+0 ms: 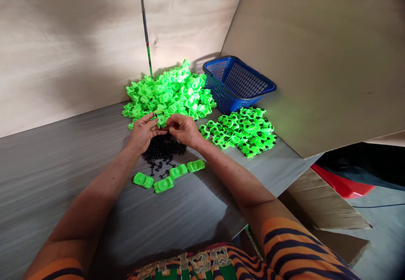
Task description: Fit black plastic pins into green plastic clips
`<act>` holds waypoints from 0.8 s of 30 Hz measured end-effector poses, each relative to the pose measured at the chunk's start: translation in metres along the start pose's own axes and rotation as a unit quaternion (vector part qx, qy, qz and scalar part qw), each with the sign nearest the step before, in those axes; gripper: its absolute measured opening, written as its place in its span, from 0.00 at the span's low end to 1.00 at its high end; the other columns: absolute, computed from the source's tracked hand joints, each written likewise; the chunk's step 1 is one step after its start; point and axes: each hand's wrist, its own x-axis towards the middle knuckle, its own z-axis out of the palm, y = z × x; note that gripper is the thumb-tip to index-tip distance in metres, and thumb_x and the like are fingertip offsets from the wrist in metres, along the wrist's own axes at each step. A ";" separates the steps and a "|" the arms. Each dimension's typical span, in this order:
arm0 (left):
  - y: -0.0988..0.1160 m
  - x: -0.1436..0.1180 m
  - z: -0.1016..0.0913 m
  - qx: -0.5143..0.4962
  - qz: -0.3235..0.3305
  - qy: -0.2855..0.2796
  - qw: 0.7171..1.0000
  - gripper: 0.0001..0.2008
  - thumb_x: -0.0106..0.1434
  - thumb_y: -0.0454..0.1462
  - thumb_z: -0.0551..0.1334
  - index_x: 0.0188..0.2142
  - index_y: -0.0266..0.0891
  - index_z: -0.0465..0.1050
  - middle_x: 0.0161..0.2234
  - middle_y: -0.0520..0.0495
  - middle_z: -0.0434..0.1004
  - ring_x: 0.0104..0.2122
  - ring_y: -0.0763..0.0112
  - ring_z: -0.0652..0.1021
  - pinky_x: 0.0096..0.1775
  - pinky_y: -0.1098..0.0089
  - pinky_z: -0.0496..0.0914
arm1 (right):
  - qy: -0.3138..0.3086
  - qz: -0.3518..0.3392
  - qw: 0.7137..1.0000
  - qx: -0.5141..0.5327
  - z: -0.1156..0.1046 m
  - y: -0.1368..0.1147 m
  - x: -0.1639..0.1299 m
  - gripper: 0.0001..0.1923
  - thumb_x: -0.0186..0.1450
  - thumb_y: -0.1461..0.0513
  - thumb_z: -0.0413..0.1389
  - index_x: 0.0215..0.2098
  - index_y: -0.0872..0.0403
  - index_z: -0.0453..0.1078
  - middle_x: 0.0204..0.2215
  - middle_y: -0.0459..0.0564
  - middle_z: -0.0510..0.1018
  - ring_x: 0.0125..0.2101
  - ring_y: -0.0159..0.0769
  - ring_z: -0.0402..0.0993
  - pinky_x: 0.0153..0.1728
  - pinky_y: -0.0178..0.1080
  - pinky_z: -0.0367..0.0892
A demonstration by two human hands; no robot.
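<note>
Two hands meet mid-counter: left hand [143,131] and right hand [182,129], fingers pinching one green plastic piece [160,119] between them, above black pin heap [163,148]. Grey wood-grain counter [47,166]; plywood walls [63,39] behind, right. Green pile [169,90], blue basket [236,84], four green pieces [167,176] nearer body.

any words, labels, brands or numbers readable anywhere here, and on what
None can be read.
The green plastic pieces, the blue basket and the black small parts show no print.
The thin stick against the wall has coloured bands, too small to tell if any are letters.
The piece held between left hand and right hand is unmarked.
</note>
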 end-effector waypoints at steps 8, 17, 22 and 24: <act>-0.002 -0.003 0.003 0.013 -0.001 -0.013 1.000 0.21 0.54 0.33 0.71 0.49 0.35 0.75 0.25 0.54 0.78 0.27 0.67 0.83 0.38 0.59 0.82 | 0.010 -0.022 0.998 -0.052 -0.002 -0.007 -0.003 0.10 0.60 0.71 0.49 0.32 0.55 0.70 0.29 0.45 0.71 0.29 0.31 0.64 0.33 0.33 0.58; -0.005 -0.003 0.002 0.027 0.031 -0.026 0.999 0.23 0.51 0.36 0.73 0.47 0.36 0.78 0.25 0.55 0.75 0.26 0.70 0.80 0.37 0.59 0.81 | 0.010 -0.028 0.994 -0.103 0.001 -0.009 -0.004 0.10 0.61 0.71 0.48 0.33 0.54 0.70 0.30 0.47 0.71 0.30 0.33 0.64 0.34 0.34 0.57; -0.003 -0.005 0.001 0.014 0.044 -0.049 0.998 0.20 0.47 0.37 0.74 0.42 0.37 0.79 0.26 0.55 0.74 0.27 0.73 0.78 0.37 0.63 0.80 | 0.020 -0.023 0.992 -0.121 0.001 -0.010 -0.006 0.11 0.61 0.72 0.48 0.34 0.55 0.71 0.32 0.48 0.72 0.32 0.34 0.65 0.35 0.34 0.57; -0.002 -0.005 0.001 0.008 0.046 -0.052 0.998 0.20 0.47 0.36 0.73 0.42 0.37 0.79 0.25 0.55 0.73 0.27 0.74 0.77 0.38 0.64 0.80 | 0.020 -0.029 0.992 -0.121 0.001 -0.011 -0.006 0.11 0.62 0.71 0.48 0.35 0.55 0.71 0.32 0.48 0.72 0.32 0.34 0.65 0.35 0.34 0.58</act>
